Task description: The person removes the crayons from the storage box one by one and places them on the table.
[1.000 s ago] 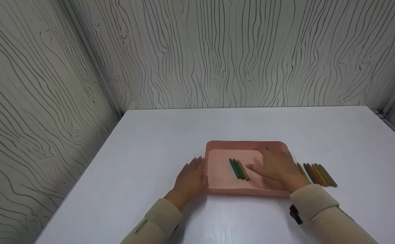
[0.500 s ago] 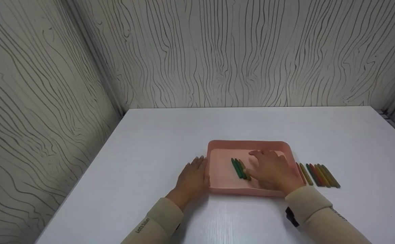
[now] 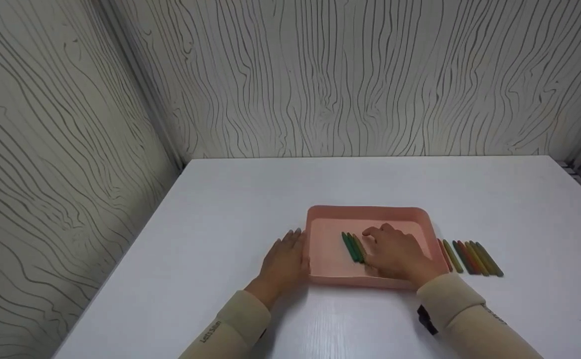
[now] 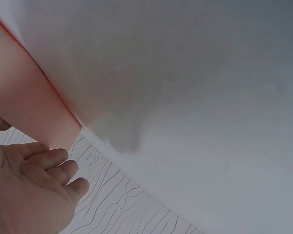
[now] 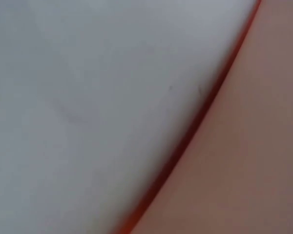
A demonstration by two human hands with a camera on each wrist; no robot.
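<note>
Left side: the left hand [image 3: 283,262] lies along the outside of the tray [image 3: 340,280], fingers loosely extended, grasping nothing. It looks to be touching the wall; firmness of contact can't be told. Risk, as I judge it: if this hand lifts or leans in, the tray could slide on the smooth-looking table [image 3: 240,204], and the crayons inside would skew.

Inside the tray, roughly mid-floor: two green crayons [image 3: 350,248], side by side and slanted, with a yellow-brown crayon [image 3: 360,244] close on their right. Nothing visible pens them in. A sideways nudge would likely roll the row apart.

Next, the right hand [image 3: 395,254], over the tray's right half. Thumb at the near end of the yellow-brown crayon, touching or nearly so; forefinger apart from it, other fingers loosely bent. No pinch shows; underside of the palm hidden. Right wrist view misses the fingers. Too hard a thumb push could drive the yellow-brown crayon over its neighbours.

Outside, right: a red-and-yellow pair [image 3: 452,256] just beside the tray wall, then a larger bunch [image 3: 477,258] on the table. The right sleeve [image 3: 452,299] is near; a low outward sweep might scatter them.
</note>
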